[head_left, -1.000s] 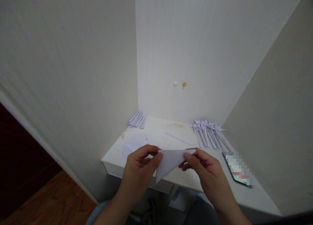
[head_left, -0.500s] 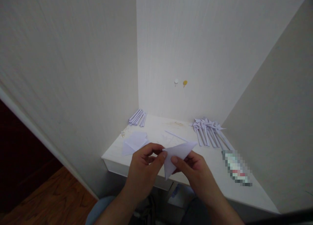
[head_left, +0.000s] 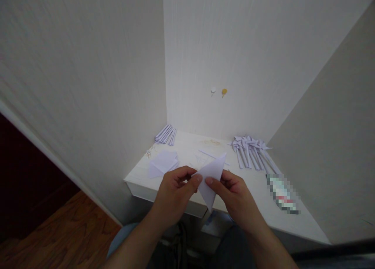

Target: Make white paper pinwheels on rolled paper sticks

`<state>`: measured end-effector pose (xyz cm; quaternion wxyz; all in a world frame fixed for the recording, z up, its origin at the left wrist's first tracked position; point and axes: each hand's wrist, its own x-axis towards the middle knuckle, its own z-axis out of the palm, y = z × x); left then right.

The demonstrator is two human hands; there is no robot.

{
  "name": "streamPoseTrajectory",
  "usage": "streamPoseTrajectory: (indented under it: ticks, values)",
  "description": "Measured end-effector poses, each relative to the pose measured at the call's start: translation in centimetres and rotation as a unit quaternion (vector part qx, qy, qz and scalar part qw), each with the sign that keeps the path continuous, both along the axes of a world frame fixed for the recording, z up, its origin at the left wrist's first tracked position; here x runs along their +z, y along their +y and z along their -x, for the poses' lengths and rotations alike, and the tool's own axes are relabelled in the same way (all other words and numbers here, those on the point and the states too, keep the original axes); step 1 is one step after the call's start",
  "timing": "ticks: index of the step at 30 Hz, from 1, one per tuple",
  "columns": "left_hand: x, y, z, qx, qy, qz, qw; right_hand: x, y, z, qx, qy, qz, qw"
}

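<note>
A folded sheet of white paper [head_left: 213, 171], triangular in outline, is held up between both hands above the front edge of the white desk [head_left: 249, 204]. My left hand [head_left: 177, 193] pinches its left corner between thumb and fingers. On the right side, my right hand [head_left: 234, 193] grips it with the thumb flat on the front and the fingers behind, partly hidden. Beyond my left hand lie loose white paper sheets [head_left: 162, 163]. Just behind the held paper rests a thin white paper stick [head_left: 207, 154].
Rolled paper sticks [head_left: 165, 135] lie at the back left, with small bits [head_left: 149, 154] nearby. Several paper pinwheels on sticks [head_left: 249, 150] are piled at the back right. A blurred-out item [head_left: 283, 195] lies at the right. Two hooks [head_left: 224, 92] are on the back wall.
The folded paper has turned in my hands, its upper tip now pointing more upward and its lower tip shifted right. My view has tilted slightly.
</note>
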<state>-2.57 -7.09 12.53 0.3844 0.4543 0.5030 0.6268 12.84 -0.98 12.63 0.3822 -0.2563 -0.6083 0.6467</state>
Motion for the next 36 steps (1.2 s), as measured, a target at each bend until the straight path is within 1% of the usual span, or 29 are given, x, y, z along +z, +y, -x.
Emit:
streamPoseTrajectory:
  ticks: [2,5,8,12,17,21,25,30,36]
  values:
    - [0.0,0.0,0.0,0.009,0.001,-0.008,1.0,-0.2,0.0,0.0,0.003,-0.002,0.004,1.0]
    - [-0.3,0.1,0.1,0.034,-0.027,-0.02,0.999,-0.6,0.0,-0.1,0.007,-0.014,0.011,1.0]
    - [-0.7,0.4,0.3,0.05,-0.04,-0.025,0.998,-0.9,0.1,-0.2,-0.01,-0.02,0.006,1.0]
    - [-1.0,0.7,0.5,0.066,-0.056,-0.027,0.996,-1.0,0.1,-0.3,-0.015,-0.021,0.007,1.0]
    - [-1.0,0.7,0.7,0.09,-0.078,-0.043,0.992,-1.0,0.0,-0.4,-0.016,-0.039,0.033,0.999]
    - [-1.1,0.8,0.8,0.109,-0.08,-0.05,0.99,-1.1,0.0,-0.5,-0.028,-0.06,0.015,0.998]
    - [-1.3,0.8,0.9,0.117,-0.092,-0.052,0.987,-1.4,0.0,-0.7,-0.025,-0.071,-0.003,0.997]
    - [-1.4,0.6,0.9,0.122,-0.101,-0.056,0.986,-1.6,-0.1,-1.0,-0.022,-0.088,0.003,0.996]
    - [-1.3,0.4,0.6,0.093,-0.133,-0.055,0.985,-1.3,-0.2,-1.3,0.003,-0.081,0.014,0.997]
